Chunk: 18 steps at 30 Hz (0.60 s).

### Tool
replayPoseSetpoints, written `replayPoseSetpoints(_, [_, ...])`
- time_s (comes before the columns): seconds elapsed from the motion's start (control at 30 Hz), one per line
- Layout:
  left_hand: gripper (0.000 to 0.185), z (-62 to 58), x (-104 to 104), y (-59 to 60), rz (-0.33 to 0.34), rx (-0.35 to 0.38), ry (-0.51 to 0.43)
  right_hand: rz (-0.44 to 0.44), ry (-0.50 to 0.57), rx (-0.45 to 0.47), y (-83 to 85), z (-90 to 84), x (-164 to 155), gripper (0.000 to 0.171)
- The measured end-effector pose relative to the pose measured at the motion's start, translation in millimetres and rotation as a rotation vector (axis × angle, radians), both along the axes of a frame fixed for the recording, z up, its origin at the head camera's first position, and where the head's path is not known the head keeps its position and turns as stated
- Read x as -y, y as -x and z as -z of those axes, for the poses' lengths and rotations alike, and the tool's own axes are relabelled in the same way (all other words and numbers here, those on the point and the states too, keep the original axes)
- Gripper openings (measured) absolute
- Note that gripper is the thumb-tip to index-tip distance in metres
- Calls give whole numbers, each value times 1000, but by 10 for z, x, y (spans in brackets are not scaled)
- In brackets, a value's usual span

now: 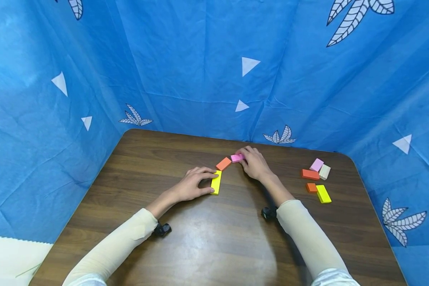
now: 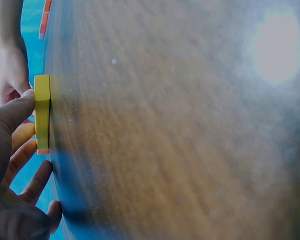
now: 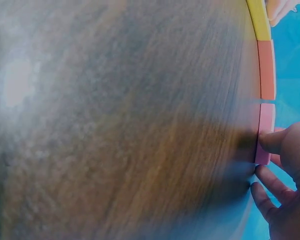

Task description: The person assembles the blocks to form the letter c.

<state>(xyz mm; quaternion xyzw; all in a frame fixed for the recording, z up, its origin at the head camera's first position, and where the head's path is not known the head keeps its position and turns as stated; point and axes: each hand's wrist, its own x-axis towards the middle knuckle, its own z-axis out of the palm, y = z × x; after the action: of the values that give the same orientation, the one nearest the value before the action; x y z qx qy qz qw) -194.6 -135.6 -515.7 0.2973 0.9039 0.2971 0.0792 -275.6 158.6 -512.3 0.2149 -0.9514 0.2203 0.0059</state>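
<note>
Our left hand (image 1: 193, 186) pinches a long, bright yellow block (image 1: 216, 184); our right hand (image 1: 255, 164) grips a pink block (image 1: 236, 158); a rectangular orange block (image 1: 223, 163) lies between.

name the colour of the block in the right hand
The block is pink, seen best in the right wrist view.

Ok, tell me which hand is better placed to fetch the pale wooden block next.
Probably right: the right hand is nearer the pale wooden block, though first it must release the bright pink block it pinches. The left hand, gripping a yellow block, is farther, with the right forearm between.
</note>
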Motion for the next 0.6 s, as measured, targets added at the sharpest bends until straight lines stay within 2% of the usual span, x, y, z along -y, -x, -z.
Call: replayPoseSetpoints(0.6, [57,-9,-9,6,-3,0,7,4,15,35,-5,15,26,31])
